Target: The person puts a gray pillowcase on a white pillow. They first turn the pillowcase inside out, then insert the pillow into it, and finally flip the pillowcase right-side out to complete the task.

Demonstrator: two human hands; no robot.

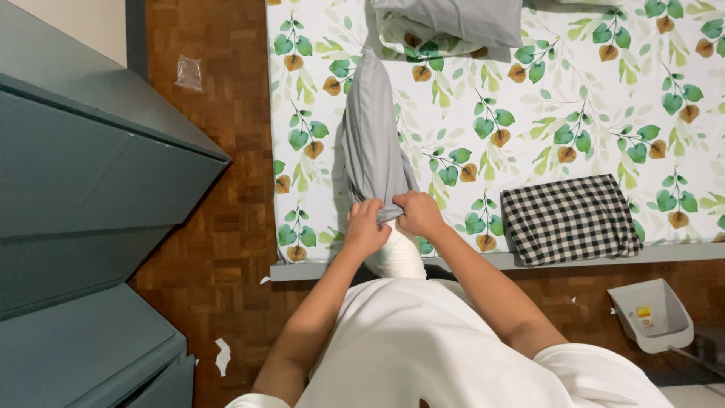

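A long grey pillowcase (pixel 371 136) lies lengthwise on the leaf-patterned bed sheet (pixel 574 98), covering most of a white bolster (pixel 398 257) whose bare end sticks out at the near edge of the bed. My left hand (pixel 365 227) and my right hand (pixel 418 214) both grip the bunched open hem of the grey pillowcase, side by side, right above the exposed white end.
A black-and-white checked folded cloth (pixel 570 219) lies on the bed to the right. A grey pillow (pixel 453 19) sits at the far end. A dark teal cabinet (pixel 83 196) stands at left, a grey dustpan (pixel 653 313) on the parquet floor at right, with paper scraps (pixel 222 355) nearby.
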